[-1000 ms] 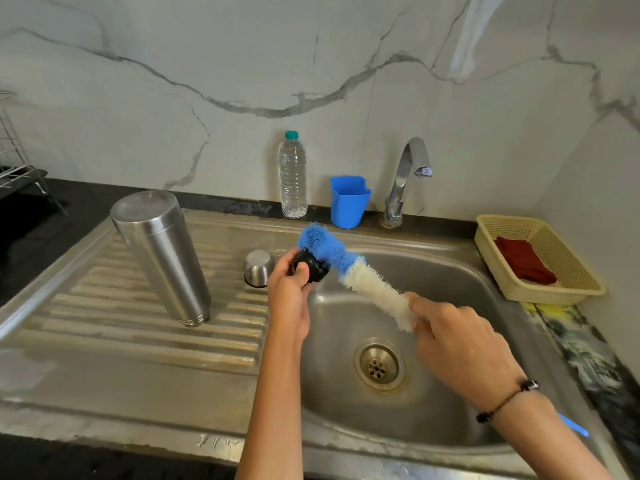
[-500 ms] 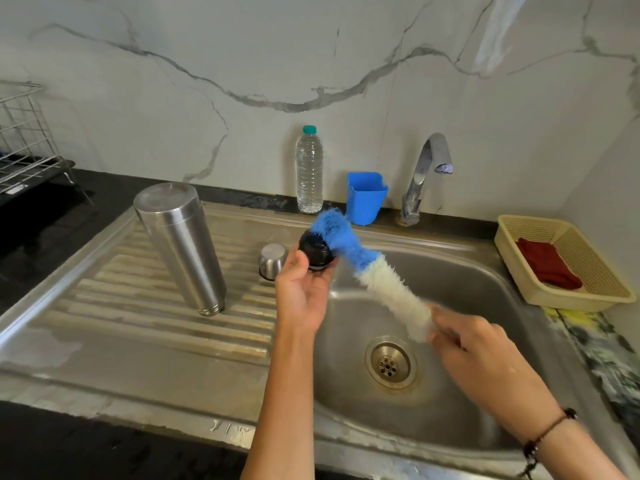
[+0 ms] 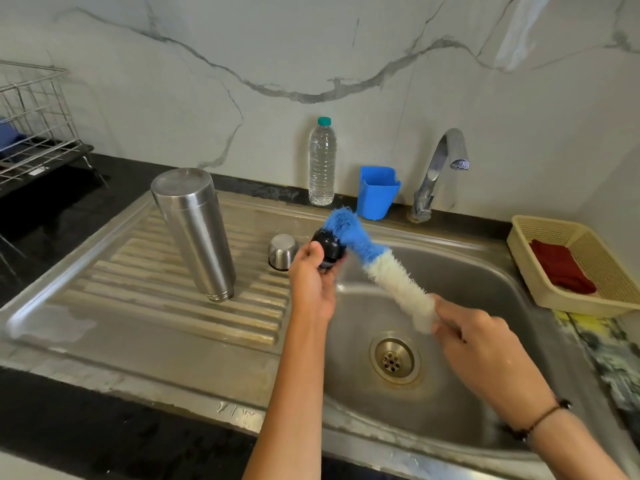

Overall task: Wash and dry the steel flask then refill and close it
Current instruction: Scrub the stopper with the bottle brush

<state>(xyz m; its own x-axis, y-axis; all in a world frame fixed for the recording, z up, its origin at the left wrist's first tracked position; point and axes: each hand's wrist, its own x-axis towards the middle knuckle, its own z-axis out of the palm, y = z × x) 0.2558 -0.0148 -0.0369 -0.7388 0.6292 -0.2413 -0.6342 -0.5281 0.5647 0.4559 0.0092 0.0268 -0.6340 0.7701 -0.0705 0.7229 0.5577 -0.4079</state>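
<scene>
Black stopper [image 3: 328, 250] held in left hand [image 3: 311, 282] grip, over left edge of sink [image 3: 485, 271]. Brush [image 3: 377, 268] gripped by right hand [image 3: 485, 344] at white end, blue tip pressed against stopper. Flask [image 3: 194, 233] stood inverted on drainboard [image 3: 121, 271], left. Steel cap [image 3: 282, 251] just left of stopper.

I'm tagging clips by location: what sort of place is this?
Most likely a home kitchen: a steel sink with a ribbed draining board, a tap at a marble-look wall, and a wire dish rack.
</scene>
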